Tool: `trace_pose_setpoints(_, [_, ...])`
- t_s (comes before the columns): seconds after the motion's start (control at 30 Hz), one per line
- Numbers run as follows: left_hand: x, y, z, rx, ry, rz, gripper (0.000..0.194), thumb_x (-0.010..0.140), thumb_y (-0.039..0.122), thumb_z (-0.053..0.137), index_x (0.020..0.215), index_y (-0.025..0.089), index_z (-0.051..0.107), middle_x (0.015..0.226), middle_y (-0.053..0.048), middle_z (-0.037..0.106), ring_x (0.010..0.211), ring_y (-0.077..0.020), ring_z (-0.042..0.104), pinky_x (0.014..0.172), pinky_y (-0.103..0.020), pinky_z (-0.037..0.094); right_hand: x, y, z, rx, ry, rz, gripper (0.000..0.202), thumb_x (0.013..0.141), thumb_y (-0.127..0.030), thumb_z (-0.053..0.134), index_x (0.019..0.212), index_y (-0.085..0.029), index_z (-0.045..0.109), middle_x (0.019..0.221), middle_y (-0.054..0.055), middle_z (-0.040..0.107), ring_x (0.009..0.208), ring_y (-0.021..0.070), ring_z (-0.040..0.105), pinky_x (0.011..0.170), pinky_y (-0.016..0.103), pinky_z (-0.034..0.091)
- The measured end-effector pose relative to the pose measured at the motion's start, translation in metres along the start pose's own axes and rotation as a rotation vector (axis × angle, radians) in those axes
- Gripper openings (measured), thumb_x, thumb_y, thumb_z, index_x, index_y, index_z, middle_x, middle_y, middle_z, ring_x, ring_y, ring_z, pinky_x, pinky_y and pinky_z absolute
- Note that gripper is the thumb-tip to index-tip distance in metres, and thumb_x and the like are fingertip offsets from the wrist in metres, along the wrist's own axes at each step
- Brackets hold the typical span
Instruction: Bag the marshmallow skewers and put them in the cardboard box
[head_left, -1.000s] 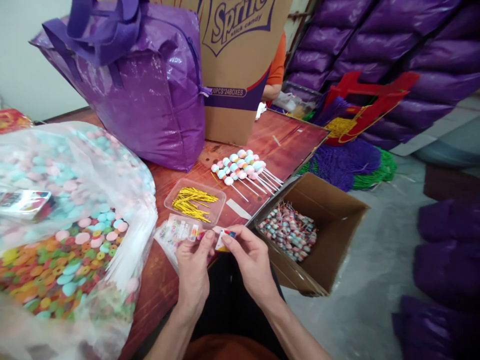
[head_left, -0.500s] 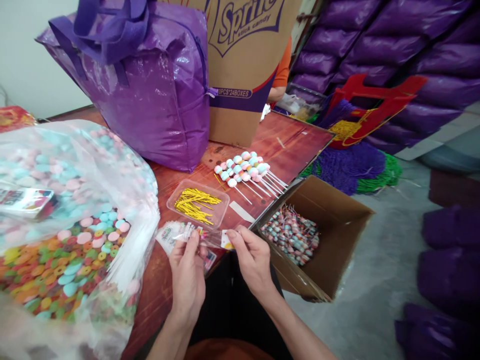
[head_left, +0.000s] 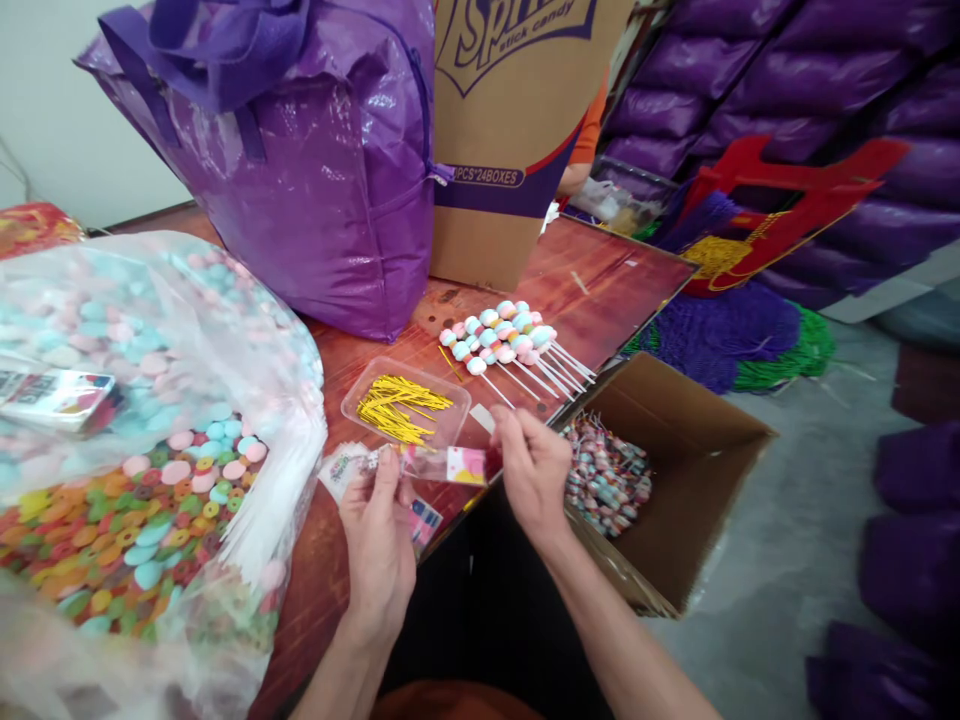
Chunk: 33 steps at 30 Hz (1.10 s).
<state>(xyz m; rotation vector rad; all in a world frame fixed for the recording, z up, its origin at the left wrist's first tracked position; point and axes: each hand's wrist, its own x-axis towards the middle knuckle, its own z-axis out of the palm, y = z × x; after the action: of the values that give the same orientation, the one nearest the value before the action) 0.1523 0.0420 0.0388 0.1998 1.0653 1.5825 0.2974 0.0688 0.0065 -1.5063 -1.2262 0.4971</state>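
Observation:
Between the thumb and fingers of my left hand point(head_left: 381, 510) is a small printed plastic candy bag point(head_left: 450, 464), clear in the middle with a pink and yellow end. That end points right, free of my right hand point(head_left: 531, 465). My right hand is curled closed near the table edge; whether it holds anything is hidden. Behind my hands, a shallow clear tray point(head_left: 461, 425) holds gold twist ties point(head_left: 401, 405). Candy skewers point(head_left: 499, 335) on white sticks lie side by side beyond it. More printed bags point(head_left: 341, 465) lie under and beside my left hand.
A large plastic bag of loose candies point(head_left: 172, 500) covers the left side. A purple zip bag point(head_left: 300, 190) and a tall carton point(head_left: 487, 225) stand behind. At the right table edge, an open cardboard box point(head_left: 675, 480) contains many wrapped candy sticks point(head_left: 607, 475). Another person's arm point(head_left: 576, 180) shows behind the carton.
My right hand has let go of the plastic bag's printed end and moved right, fingers curled. My left hand still holds the bag. The whole view has shifted slightly.

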Motion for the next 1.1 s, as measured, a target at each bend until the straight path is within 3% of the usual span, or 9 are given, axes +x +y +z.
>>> trace_pose_setpoints(0.07, [0.007,0.004,-0.004,-0.042,0.014,-0.028,0.031,0.062,0.027,0.090,0.074,0.015,0.064,0.072,0.005,0.061,0.058,-0.0036,0.051,0.051,-0.016,0.037,0.027,0.013,0.003,-0.220,0.037,-0.087,0.035,0.095,-0.036,0.054,0.064,-0.020,0.053,0.062,-0.002,0.051,0.060,0.0150,0.046,0.062,0.029,0.036])
trace_pose_setpoints(0.13, [0.013,0.009,-0.007,-0.075,0.036,-0.064,0.033,0.062,0.026,0.090,0.076,0.015,0.063,0.071,0.006,0.061,0.056,-0.0030,0.049,0.050,-0.017,0.037,0.051,0.027,0.009,-0.465,0.012,-0.156,0.013,0.089,-0.025,0.058,0.080,-0.017,0.064,0.080,0.006,0.064,0.074,0.0203,0.054,0.070,0.032,0.039])
trace_pose_setpoints(0.2, [0.018,0.012,-0.010,-0.101,0.073,-0.094,0.034,0.061,0.025,0.091,0.076,0.015,0.062,0.069,0.006,0.060,0.054,-0.0030,0.049,0.050,-0.017,0.039,0.067,0.038,0.018,-0.633,-0.046,-0.180,0.010,0.085,-0.020,0.059,0.085,-0.015,0.068,0.089,0.012,0.067,0.081,0.0248,0.056,0.073,0.035,0.039])
trace_pose_setpoints(0.33, [0.021,0.013,-0.013,-0.121,0.159,-0.130,0.026,0.069,0.022,0.086,0.078,0.014,0.063,0.068,0.005,0.061,0.054,-0.0042,0.053,0.053,-0.017,0.044,0.076,0.045,0.026,-0.634,-0.048,-0.182,0.019,0.088,-0.017,0.052,0.081,-0.015,0.069,0.086,0.012,0.068,0.080,0.0245,0.058,0.071,0.034,0.040])
trace_pose_setpoints(0.47, [0.021,0.012,-0.015,-0.130,0.190,-0.086,0.020,0.076,0.021,0.081,0.078,0.014,0.062,0.065,0.004,0.061,0.057,-0.0060,0.057,0.059,-0.019,0.049,0.056,0.030,0.011,-0.218,0.067,-0.110,0.016,0.087,-0.023,0.055,0.081,-0.017,0.069,0.080,0.005,0.068,0.074,0.0206,0.059,0.069,0.031,0.044])
trace_pose_setpoints(0.6, [0.023,0.011,-0.017,-0.135,0.147,0.003,0.028,0.070,0.027,0.086,0.079,0.015,0.062,0.067,0.004,0.063,0.059,-0.0066,0.058,0.058,-0.020,0.048,0.010,0.000,-0.022,0.073,-0.014,-0.008,0.013,0.088,-0.028,0.063,0.083,-0.019,0.070,0.078,0.001,0.068,0.072,0.0181,0.061,0.068,0.029,0.046])
trace_pose_setpoints(0.7, [0.024,0.010,-0.018,-0.143,0.138,0.046,0.035,0.064,0.029,0.089,0.078,0.015,0.060,0.068,0.005,0.063,0.060,-0.0069,0.058,0.060,-0.021,0.048,-0.028,-0.015,-0.044,0.105,-0.097,-0.096,0.011,0.090,-0.021,0.063,0.082,-0.021,0.070,0.079,0.001,0.066,0.074,0.0168,0.060,0.068,0.028,0.047])
trace_pose_setpoints(0.83, [0.024,0.005,-0.018,-0.140,0.128,0.080,0.037,0.063,0.033,0.089,0.078,0.016,0.060,0.070,0.005,0.065,0.063,-0.0073,0.060,0.064,-0.022,0.048,-0.059,-0.017,-0.059,0.063,-0.085,-0.243,0.014,0.089,-0.010,0.063,0.087,-0.022,0.069,0.081,0.001,0.066,0.075,0.0162,0.061,0.070,0.028,0.048])
trace_pose_setpoints(1.1, [0.022,0.000,-0.021,-0.088,0.100,0.118,0.036,0.065,0.036,0.088,0.079,0.017,0.061,0.076,0.003,0.066,0.069,-0.0079,0.062,0.068,-0.022,0.048,-0.064,-0.013,-0.074,-0.071,-0.191,-0.391,0.020,0.089,-0.004,0.062,0.095,-0.022,0.067,0.084,0.002,0.065,0.076,0.0159,0.063,0.069,0.028,0.048])
